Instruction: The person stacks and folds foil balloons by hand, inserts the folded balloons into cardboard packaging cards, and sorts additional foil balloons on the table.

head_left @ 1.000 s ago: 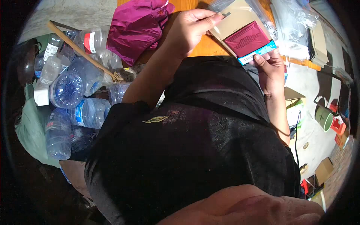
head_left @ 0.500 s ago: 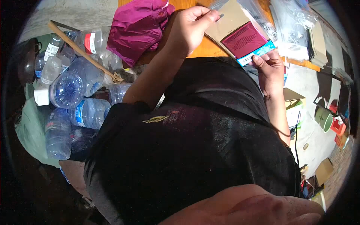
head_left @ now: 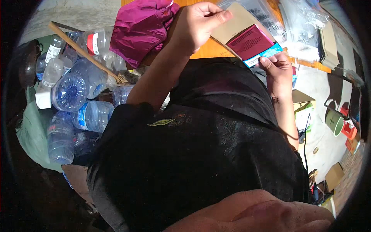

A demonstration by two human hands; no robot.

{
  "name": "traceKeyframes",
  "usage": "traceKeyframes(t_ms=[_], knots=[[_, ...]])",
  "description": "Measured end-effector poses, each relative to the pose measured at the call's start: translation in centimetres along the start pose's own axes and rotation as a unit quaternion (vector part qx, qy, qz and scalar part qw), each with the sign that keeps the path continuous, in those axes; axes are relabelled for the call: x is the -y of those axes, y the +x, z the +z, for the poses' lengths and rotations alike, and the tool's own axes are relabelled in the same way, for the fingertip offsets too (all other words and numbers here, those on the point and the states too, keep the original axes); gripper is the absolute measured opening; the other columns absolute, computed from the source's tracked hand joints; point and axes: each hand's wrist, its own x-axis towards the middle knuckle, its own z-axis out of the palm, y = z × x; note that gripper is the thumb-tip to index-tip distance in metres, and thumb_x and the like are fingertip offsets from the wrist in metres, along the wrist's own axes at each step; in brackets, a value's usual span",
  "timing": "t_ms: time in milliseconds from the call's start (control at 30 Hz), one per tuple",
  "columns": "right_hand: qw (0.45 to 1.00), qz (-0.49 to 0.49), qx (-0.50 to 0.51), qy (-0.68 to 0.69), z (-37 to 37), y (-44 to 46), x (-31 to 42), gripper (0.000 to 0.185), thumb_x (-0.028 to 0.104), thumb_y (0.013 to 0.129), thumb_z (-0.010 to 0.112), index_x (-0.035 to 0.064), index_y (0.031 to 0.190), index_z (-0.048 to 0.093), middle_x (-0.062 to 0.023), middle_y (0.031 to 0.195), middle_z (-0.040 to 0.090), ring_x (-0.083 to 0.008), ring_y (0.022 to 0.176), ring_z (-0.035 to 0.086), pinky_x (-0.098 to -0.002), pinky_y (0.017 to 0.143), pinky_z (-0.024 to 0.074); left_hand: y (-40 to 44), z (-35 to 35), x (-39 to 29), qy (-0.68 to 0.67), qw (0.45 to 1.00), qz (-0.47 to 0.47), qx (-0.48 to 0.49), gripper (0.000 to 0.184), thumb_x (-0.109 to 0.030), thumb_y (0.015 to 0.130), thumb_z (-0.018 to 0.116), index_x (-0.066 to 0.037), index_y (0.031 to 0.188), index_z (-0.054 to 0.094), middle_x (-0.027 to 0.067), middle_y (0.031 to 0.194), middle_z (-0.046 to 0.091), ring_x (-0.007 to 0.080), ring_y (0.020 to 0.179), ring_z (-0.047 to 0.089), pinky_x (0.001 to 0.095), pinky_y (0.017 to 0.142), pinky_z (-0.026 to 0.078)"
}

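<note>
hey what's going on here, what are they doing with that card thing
A person is holding a tan card with a dark red printed panel and a blue strip over the edge of an orange table. The right hand grips it at the blue strip. The left hand is at the card's far end, though whether it grips is unclear. Magenta fabric and clear plastic sleeves lie on the table.

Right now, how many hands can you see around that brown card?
2. The left hand is by the upper part of the brown card; the right hand grips its lower end, at the blue strip. No others show.
</note>
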Motion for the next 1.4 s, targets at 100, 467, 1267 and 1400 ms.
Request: traceKeyframes(t_ms=[100,467,1267,1400], knots=[[1.0,-0.003,0.0,0.015,0.1,0.1,0.2,0.026,-0.007,0.093,0.072,0.0091,0.085,0.053,-0.0003,0.082,0.06,-0.0175,0.082,0.068,-0.0355,0.081,0.0605,-0.1,0.5,-1.8,0.034,0.998,-0.055,-0.002,0.018,-0.013,0.101,0.066,0.005,0.099,0.072,0.0017,0.091,0.071,0.0068,0.082,0.061,0.0224,0.076,0.046],[0.999,-0.003,-0.001,0.042,-0.6,0.2,-0.4,0.015,-0.005,0.091,0.074,0.001,0.103,0.067,-0.0069,0.09,0.072,-0.0172,0.078,0.07,-0.0296,0.076,0.0585,-0.4,0.2,0.3,-0.036,0.997,-0.07,0.023,0.022,-0.01,0.101,0.068,0.004,0.117,0.068,0.0077,0.106,0.074,0.0127,0.096,0.069,0.0277,0.09,0.053],[0.999,-0.006,-0.019,0.049,1.1,-0.2,0.9,0.028,-0.009,0.093,0.069,0.0079,0.115,0.064,0.0036,0.095,0.061,-0.0117,0.095,0.064,-0.0317,0.094,0.0545,-1.2,1.1,0.7,-0.096,0.994,-0.052,-0.004,0.019,-0.012,0.093,0.078,0.004,0.101,0.072,0.0063,0.097,0.073,0.0108,0.087,0.066,0.0251,0.082,0.052],[0.997,0.003,-0.029,0.068,0.7,0.0,0.6,0.028,-0.009,0.093,0.068,0.0079,0.115,0.064,0.0044,0.096,0.058,-0.0123,0.095,0.064,-0.033,0.094,0.0549,-1.3,0.5,1.5,-0.108,0.993,-0.055,0.008,0.016,-0.011,0.093,0.077,0.003,0.1,0.072,0.0073,0.098,0.074,0.0113,0.087,0.067,0.025,0.082,0.052]])
